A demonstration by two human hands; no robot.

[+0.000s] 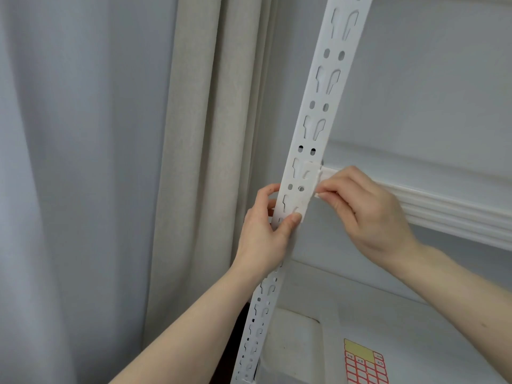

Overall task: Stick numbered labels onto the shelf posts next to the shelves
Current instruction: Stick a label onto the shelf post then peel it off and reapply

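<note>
Two bare hands are working at a white slotted shelf post (pixel 310 126), right where a white shelf (pixel 443 209) is joining it. The left hand (pixel 266 228) is gripping the post from its left edge, its fingers curling round behind the metal while the thumb is pressing flat on the front face, just below a pale, nearly white label (pixel 306 189) that is lying on the post beside the shelf end. The right hand (pixel 365 209) is reaching in from the right, its fingertips bunching together and pinching at the label's right edge; no number on the label is readable. Lower down, a sheet of red-bordered labels (pixel 365 367) with a yellow patch is lying flat on a lower white shelf (pixel 443 342). Beige curtains (pixel 194 162) are hanging just behind the post on the left.
</note>
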